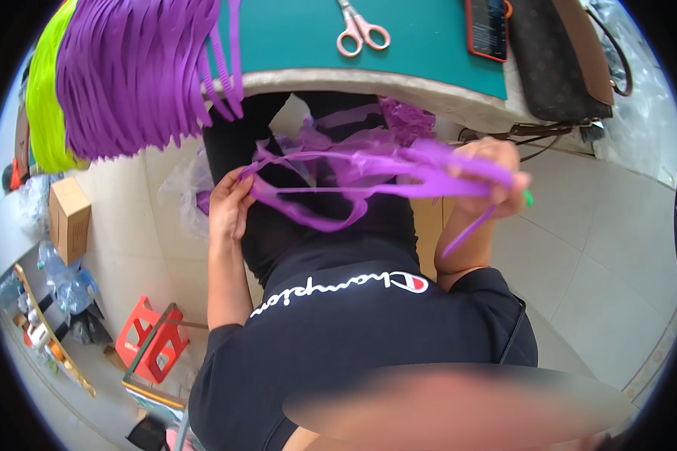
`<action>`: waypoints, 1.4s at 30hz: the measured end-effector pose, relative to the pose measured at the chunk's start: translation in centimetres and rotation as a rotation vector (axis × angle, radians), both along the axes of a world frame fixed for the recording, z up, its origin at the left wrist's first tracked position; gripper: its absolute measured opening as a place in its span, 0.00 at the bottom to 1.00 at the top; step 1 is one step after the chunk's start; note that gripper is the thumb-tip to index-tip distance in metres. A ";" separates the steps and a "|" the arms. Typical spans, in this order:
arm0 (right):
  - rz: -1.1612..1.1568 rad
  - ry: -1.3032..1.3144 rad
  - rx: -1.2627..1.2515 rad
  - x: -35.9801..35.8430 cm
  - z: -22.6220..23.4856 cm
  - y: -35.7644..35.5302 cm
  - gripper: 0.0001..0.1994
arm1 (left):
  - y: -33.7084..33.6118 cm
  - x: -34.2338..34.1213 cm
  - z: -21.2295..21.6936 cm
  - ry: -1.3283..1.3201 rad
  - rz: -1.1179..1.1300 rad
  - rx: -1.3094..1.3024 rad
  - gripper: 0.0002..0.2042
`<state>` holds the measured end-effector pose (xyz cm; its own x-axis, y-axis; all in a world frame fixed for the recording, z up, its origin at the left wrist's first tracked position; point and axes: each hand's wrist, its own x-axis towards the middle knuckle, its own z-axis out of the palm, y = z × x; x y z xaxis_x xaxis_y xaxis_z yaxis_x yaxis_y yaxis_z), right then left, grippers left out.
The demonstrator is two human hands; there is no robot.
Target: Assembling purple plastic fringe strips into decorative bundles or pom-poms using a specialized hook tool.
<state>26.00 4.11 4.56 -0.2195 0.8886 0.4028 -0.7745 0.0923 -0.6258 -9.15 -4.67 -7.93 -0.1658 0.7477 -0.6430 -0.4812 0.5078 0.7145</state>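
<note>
Over my lap, long purple ribbon strips (421, 179) stretch between my two hands, with loose loops sagging in the middle. My left hand (232, 201) pinches the thin ends at one side. On the other side my right hand (490, 177), slightly blurred, is closed round the gathered strips. One short end hangs below that fist, and a small green bit (529, 198) shows beside it. More sheer purple material (353, 143) lies bunched on my legs behind the strips.
A thick fringe of purple strips (135, 75) and lime-green strips (49, 98) hangs off the table's left edge. On the green mat (293, 41) lie pink-handled scissors (362, 34) and a phone (489, 30). A brown bag (557, 60), a red stool (152, 338) and a cardboard box (69, 220) stand around.
</note>
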 end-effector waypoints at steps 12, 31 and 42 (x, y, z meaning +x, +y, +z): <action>-0.063 0.323 -0.159 6.3 1.6 2.3 0.19 | 0.0 -3.8 -0.4 -0.164 -0.245 0.037 0.13; 0.327 -0.721 0.108 -8.6 -2.7 -2.5 0.22 | 2.6 7.5 10.0 -0.223 -0.270 0.372 0.15; 0.318 -0.710 0.065 -8.5 -2.9 -2.8 0.24 | 2.6 7.5 10.0 -0.154 -0.288 0.413 0.14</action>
<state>17.48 1.32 1.67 -0.6844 0.7193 0.1194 -0.1860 -0.0139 -0.9824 -1.68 -2.12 2.03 0.1570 0.9452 -0.2861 -0.4788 0.3262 0.8151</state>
